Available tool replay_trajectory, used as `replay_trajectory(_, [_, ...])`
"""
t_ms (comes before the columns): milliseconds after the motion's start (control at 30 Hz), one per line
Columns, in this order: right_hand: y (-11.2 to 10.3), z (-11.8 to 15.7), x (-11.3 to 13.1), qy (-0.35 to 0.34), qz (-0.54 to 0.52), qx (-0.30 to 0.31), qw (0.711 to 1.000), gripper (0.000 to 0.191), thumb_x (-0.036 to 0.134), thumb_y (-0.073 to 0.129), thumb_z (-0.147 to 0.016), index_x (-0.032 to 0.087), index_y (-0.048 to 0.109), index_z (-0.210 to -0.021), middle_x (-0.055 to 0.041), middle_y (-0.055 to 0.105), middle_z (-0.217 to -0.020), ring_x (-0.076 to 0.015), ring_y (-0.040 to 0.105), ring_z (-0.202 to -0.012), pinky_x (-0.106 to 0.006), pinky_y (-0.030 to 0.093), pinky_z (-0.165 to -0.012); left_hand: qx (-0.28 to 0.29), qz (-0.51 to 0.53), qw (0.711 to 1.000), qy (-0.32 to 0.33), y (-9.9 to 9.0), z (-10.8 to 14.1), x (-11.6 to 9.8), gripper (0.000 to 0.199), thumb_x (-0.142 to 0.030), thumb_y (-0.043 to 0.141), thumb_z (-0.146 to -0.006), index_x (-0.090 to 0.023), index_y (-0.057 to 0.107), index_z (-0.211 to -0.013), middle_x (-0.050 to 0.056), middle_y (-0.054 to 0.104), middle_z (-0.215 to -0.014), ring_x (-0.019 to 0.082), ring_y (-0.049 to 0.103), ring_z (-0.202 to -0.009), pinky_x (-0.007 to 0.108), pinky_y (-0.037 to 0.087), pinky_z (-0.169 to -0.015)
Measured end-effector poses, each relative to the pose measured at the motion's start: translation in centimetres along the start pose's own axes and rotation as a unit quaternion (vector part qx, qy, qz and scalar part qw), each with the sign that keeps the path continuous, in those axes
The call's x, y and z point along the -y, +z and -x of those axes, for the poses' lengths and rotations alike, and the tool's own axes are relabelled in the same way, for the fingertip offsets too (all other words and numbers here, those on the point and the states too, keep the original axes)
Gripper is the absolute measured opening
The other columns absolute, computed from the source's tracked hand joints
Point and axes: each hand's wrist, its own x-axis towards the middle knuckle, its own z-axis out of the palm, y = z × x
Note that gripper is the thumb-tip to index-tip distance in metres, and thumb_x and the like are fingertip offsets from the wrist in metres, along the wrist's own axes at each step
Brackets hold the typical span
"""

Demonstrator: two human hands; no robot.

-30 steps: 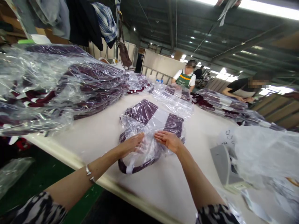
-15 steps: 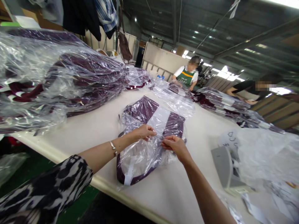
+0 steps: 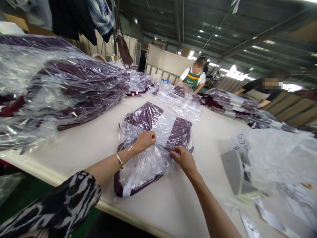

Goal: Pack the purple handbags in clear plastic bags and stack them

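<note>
A folded dark purple garment [image 3: 178, 134] with a white band across it lies inside a clear plastic bag [image 3: 148, 165] on the table in front of me. My left hand [image 3: 146, 140] is closed in a fist on the bag's film, near the middle of the packet. To its right, my right hand [image 3: 183, 157] pinches the same film with thumb and fingers. The plastic is drawn into creases between the two hands. Below them, a purple edge with a white strip shows through the film.
Bagged purple garments [image 3: 81, 82] form a large pile on the left. Another stack [image 3: 230, 102] lies at the back right, near two co-workers. A grey box-like holder [image 3: 234, 172] and white plastic sheets [image 3: 284, 155] sit on the right of the table [image 3: 81, 145].
My left hand has closed into a tighter fist and moved slightly left, and the film between my hands is pulled tauter. The whole view has shifted a little.
</note>
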Motion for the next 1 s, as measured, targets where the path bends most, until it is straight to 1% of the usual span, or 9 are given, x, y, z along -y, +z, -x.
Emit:
replay_trajectory(200, [1.0, 1.6, -2.3, 0.029, 0.058, -0.036, 0.997, 0.029, 0.049, 0.059, -0.096, 0.028, 0.066, -0.115, -0.0027, 0.073, -0.085, -0.0250, 0.068, -0.081, -0.031, 0.039, -0.066, -0.042, -0.100, 0.993, 0.054, 0.6, 0.7, -0.3, 0.019, -0.020, 0.054, -0.091, -0.017, 0.072, -0.094, 0.012, 0.071, -0.104, 0.026, 0.063, -0.100, 0.035, 0.044, -0.086])
replay_trajectory(300, [1.8, 2.3, -3.3, -0.002, 0.036, -0.076, 0.996, 0.031, 0.036, 0.057, -0.098, 0.027, 0.062, -0.127, -0.0067, 0.075, -0.107, -0.0259, 0.069, -0.094, -0.034, 0.047, -0.078, -0.088, -0.191, 0.971, 0.115, 0.5, 1.0, -0.8, 0.020, -0.022, 0.054, -0.093, -0.016, 0.074, -0.092, 0.015, 0.070, -0.110, 0.031, 0.058, -0.114, 0.042, 0.039, -0.097])
replay_trajectory(400, [1.3, 3.8, -4.7, -0.044, 0.030, -0.119, 0.991, 0.039, 0.016, 0.053, -0.093, 0.025, 0.062, -0.131, -0.0099, 0.072, -0.121, -0.0255, 0.066, -0.108, -0.037, 0.047, -0.094, -0.072, -0.194, 0.977, 0.055, 0.1, 0.7, -0.9, 0.019, -0.025, 0.059, -0.088, -0.018, 0.076, -0.085, 0.011, 0.073, -0.102, 0.030, 0.061, -0.105, 0.039, 0.040, -0.090])
replay_trajectory(533, [-3.6, 7.6, -8.5, -0.037, 0.051, -0.193, 0.979, 0.039, 0.015, 0.052, -0.091, 0.021, 0.067, -0.127, -0.0117, 0.074, -0.111, -0.0285, 0.064, -0.106, -0.044, 0.046, -0.099, -0.035, -0.163, 0.986, 0.010, -0.2, -0.8, 0.1, 0.023, -0.035, 0.060, -0.084, -0.022, 0.079, -0.082, 0.005, 0.075, -0.092, 0.027, 0.065, -0.093, 0.034, 0.037, -0.076])
replay_trajectory(700, [-14.4, 12.5, -15.8, 0.074, 0.004, -0.408, 0.910, 0.029, 0.037, 0.056, -0.092, 0.020, 0.072, -0.110, -0.0149, 0.071, -0.119, -0.0306, 0.058, -0.120, -0.046, 0.038, -0.110, -0.032, -0.143, 0.989, 0.034, 0.1, -2.0, 1.7, 0.028, -0.042, 0.058, -0.082, -0.023, 0.079, -0.083, 0.004, 0.077, -0.095, 0.027, 0.067, -0.093, 0.031, 0.039, -0.074])
replay_trajectory(767, [-17.7, 12.6, -18.8, 0.204, -0.064, -0.392, 0.895, 0.024, 0.037, 0.061, -0.086, 0.019, 0.073, -0.095, -0.0154, 0.072, -0.111, -0.0319, 0.058, -0.121, -0.044, 0.039, -0.108, -0.033, -0.140, 0.989, 0.030, 0.2, -2.1, 2.0, 0.030, -0.042, 0.056, -0.083, -0.023, 0.079, -0.084, 0.004, 0.078, -0.095, 0.027, 0.068, -0.093, 0.032, 0.040, -0.074])
replay_trajectory(833, [-19.4, 11.8, -21.0, 0.309, -0.147, -0.317, 0.884, 0.022, 0.039, 0.066, -0.080, 0.018, 0.071, -0.077, -0.0136, 0.073, -0.089, -0.0321, 0.063, -0.108, -0.043, 0.045, -0.097, -0.036, -0.142, 0.989, 0.027, 0.2, -2.1, 2.1, 0.031, -0.042, 0.055, -0.082, -0.022, 0.079, -0.084, 0.005, 0.077, -0.096, 0.028, 0.068, -0.093, 0.032, 0.040, -0.074])
replay_trajectory(900, [-19.7, 10.6, -22.3, 0.344, -0.211, -0.255, 0.878, 0.027, 0.043, 0.071, -0.076, 0.017, 0.068, -0.068, -0.0094, 0.068, -0.072, -0.0282, 0.067, -0.089, -0.039, 0.050, -0.083, -0.038, -0.143, 0.989, 0.029, 0.2, -2.1, 2.1, 0.032, -0.043, 0.055, -0.080, -0.022, 0.079, -0.084, 0.005, 0.077, -0.097, 0.028, 0.068, -0.093, 0.032, 0.041, -0.074])
replay_trajectory(1000, [-18.9, 9.1, -22.8, 0.341, -0.269, -0.230, 0.871, 0.031, 0.046, 0.077, -0.068, 0.016, 0.069, -0.069, -0.0061, 0.068, -0.069, -0.0217, 0.065, -0.076, -0.035, 0.050, -0.072, -0.039, -0.131, 0.990, 0.029, 0.2, -2.1, 2.2, 0.032, -0.043, 0.055, -0.079, -0.022, 0.079, -0.084, 0.005, 0.076, -0.097, 0.027, 0.068, -0.093, 0.032, 0.041, -0.076])
